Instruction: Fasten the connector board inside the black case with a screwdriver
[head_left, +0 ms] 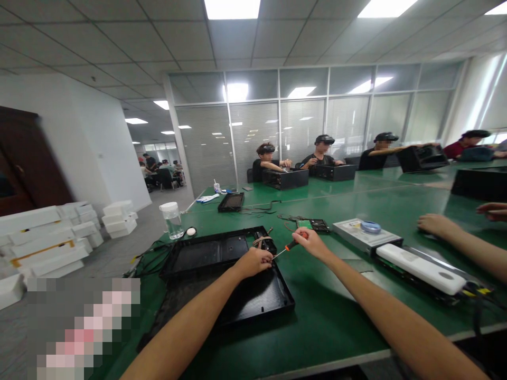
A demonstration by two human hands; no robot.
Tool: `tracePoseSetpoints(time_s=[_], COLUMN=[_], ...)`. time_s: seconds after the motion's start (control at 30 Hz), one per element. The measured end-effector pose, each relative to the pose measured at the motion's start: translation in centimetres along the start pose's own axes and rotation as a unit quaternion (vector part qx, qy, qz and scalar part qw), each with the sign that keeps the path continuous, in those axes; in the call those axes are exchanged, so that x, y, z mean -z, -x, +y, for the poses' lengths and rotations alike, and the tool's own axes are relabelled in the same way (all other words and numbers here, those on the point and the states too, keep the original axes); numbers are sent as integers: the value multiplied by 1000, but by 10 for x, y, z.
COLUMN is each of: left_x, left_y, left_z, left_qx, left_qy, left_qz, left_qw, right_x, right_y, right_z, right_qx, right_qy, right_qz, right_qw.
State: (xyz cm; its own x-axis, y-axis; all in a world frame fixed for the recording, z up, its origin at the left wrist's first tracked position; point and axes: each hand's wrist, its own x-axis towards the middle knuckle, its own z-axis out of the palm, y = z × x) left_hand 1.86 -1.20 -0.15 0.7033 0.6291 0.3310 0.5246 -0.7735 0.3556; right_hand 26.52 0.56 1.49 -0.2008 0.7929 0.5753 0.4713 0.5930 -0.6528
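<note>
My left hand (256, 260) is closed over the far right corner of an open black computer case (222, 274) lying flat on the green table (328, 316). A bundle of wires (262, 240) sits just beyond its knuckles. My right hand (312, 243) grips an orange-handled screwdriver (290, 245). The screwdriver's shaft points left and down toward my left hand's fingers. What the left fingers pinch, if anything, is hidden.
A circuit board (312, 225), a silver drive (364, 235) and a white device (422, 269) lie to the right. A co-worker's hand (435, 224) rests at right. A clear jar (172, 220) stands at left. Several people work at the far table end. White foam blocks (47, 237) are stacked on the floor.
</note>
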Motion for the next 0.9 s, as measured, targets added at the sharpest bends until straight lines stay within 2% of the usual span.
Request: tracePoseSetpoints(time_s=[0.3,0.9], left_x=[3,7], left_y=[-1,-1], left_z=[4,10], left_qx=[-8,-1], left_qy=[-20,-48], left_qz=[-7,-13], left_qw=[1000,999], right_x=[6,6], right_y=[1,1], right_z=[-12,-10], right_qx=[33,44], right_qy=[63,93], right_qz=[-36,-32], right_qw=[997,994])
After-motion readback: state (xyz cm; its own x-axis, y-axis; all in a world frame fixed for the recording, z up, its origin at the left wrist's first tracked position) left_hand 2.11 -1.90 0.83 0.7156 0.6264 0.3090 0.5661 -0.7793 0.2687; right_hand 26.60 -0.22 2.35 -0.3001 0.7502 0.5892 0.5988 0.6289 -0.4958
